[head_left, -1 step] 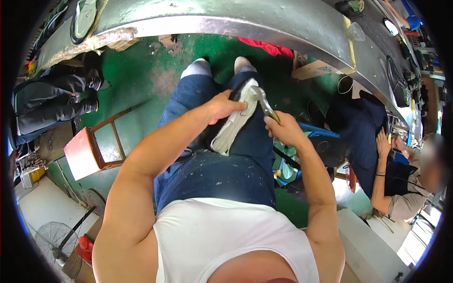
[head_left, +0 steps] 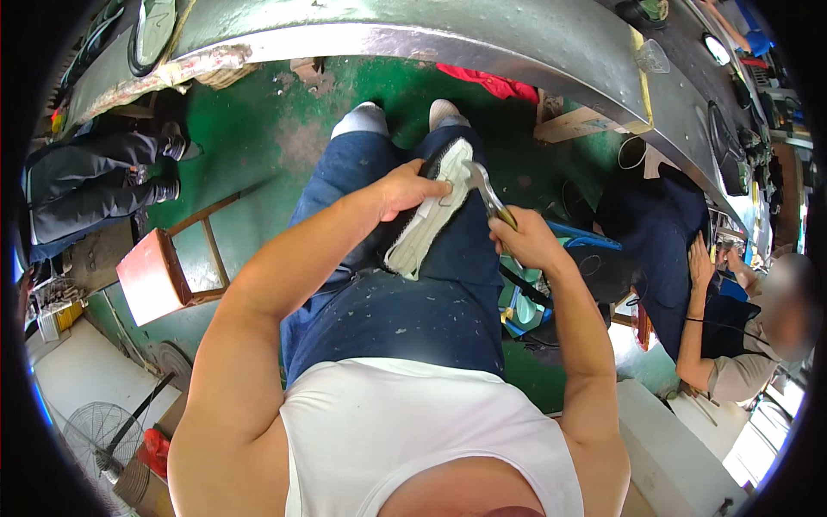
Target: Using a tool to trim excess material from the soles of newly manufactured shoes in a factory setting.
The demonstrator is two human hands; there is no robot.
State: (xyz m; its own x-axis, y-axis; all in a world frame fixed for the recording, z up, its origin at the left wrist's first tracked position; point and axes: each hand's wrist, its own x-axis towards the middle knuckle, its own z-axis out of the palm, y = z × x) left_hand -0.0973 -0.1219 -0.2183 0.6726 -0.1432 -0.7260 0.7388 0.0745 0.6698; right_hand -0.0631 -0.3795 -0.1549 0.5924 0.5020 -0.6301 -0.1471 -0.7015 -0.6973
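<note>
A dark shoe upper with a pale underside (head_left: 419, 241) lies bottom up across my thighs, its toe end pointing away from me. What fills it inside is hidden. My left hand (head_left: 407, 191) grips it around the middle, thumb pressed on the pale underside. In my right hand (head_left: 527, 237) are metal pincers (head_left: 488, 189) with a bent head, the fingers wrapped round the handle. The head of the pincers is at the right edge of the shoe near the toe; whether the jaws bite the material is too small to tell.
A metal-edged bench (head_left: 362, 41) curves across the far side. To my left stand a red-topped stool (head_left: 153, 277) and a fan (head_left: 103, 435); another person's legs (head_left: 95, 189) are beyond. On my right, a co-worker (head_left: 732, 345) sits close by. Red cloth (head_left: 487, 82) lies under the bench.
My right hand and the pincers have shifted slightly to the right. The shoe has tilted a little, and my left hand keeps its hold on it.
</note>
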